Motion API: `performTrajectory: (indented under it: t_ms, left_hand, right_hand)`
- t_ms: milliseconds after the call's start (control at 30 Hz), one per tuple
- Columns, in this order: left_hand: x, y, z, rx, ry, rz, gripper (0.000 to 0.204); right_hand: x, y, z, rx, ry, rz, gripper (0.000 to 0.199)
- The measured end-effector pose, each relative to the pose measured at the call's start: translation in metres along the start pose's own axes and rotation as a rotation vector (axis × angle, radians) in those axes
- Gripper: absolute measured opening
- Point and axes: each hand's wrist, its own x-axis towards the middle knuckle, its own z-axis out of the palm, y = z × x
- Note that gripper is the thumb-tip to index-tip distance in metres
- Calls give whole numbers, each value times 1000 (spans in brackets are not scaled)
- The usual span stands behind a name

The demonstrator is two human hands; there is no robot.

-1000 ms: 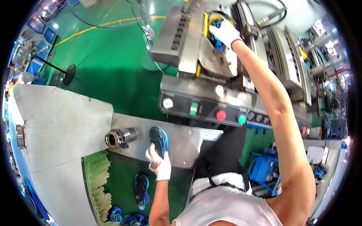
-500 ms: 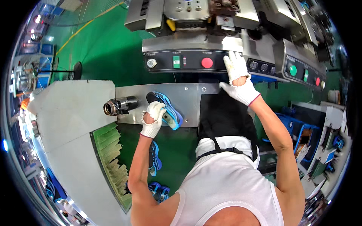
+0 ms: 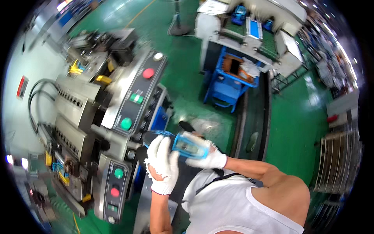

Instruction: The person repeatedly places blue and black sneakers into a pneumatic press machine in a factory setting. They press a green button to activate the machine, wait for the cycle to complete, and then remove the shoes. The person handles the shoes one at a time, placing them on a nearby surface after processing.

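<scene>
A blue shoe (image 3: 191,146) with a pale greyish, see-through-looking end is raised in front of my body. My right hand (image 3: 212,158), in a white knitted glove, grips it from behind and below, its fingers partly hidden and blurred. On its other side, my gloved left hand (image 3: 163,162) is closed with its fingers up against a dark part with blue lines (image 3: 156,136). Whether that dark part belongs to the same shoe or to a second one, I cannot tell. Both gloves have frayed cut-outs.
Machines with control panels (image 3: 113,183) and round green and red buttons stand at my left. Ahead is a blue cart (image 3: 224,91) with a brown box inside, beside a conveyor (image 3: 255,29) carrying blue shoes. A dark floor channel (image 3: 255,121) and a wire rack (image 3: 337,163) lie to the right.
My view has swung right, and the machines now stand at left. My right hand has left the control panel and joined my left at the shoe, lifted off the metal table.
</scene>
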Motion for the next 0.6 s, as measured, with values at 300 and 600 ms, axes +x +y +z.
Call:
performTrajectory:
  t_ms: [300,600]
  left_hand:
    - [77,37,105,-270,-306,403,49]
    - [23,-45,127,-157,-685,-40,49]
  right_hand:
    - [11,-7,-296,97,1448,-335,52]
    - [-3,96,-744,-1139,1124,733,73]
